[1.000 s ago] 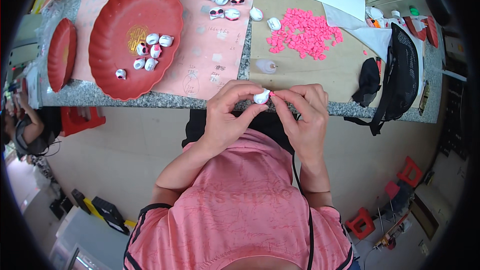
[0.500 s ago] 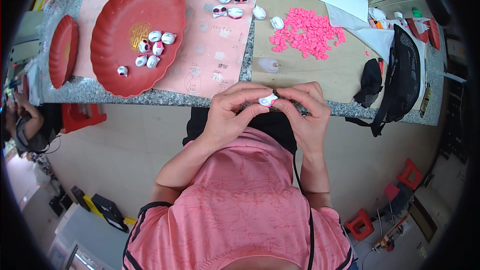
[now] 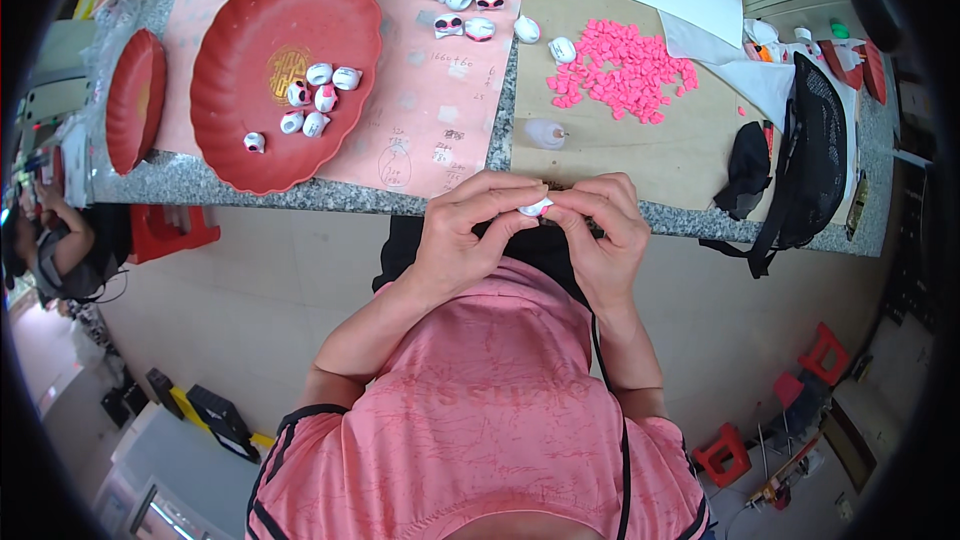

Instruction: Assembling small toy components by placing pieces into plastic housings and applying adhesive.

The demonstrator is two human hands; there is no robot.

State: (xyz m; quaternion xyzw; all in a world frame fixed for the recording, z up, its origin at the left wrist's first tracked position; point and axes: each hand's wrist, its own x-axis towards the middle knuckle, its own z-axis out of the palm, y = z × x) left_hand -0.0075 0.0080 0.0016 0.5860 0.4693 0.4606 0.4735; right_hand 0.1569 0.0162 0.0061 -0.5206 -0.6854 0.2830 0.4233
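1. Left grip (image 3: 462,225): thumb and fingers pinch a small white-and-pink piece (image 3: 534,209).
2. Right grip (image 3: 608,227): pinches the same piece from its other side; my fingertips hide much of it.
3. Piece position: between both grips, at the near edge of the counter (image 3: 400,202).
4. Risk: uneven thumb pressure could twist it loose; this near the edge, it could drop to the floor (image 3: 720,310).
5. Risk: a careless forward reach could knock the bottle (image 3: 545,134) toward the pink bits (image 3: 622,72).
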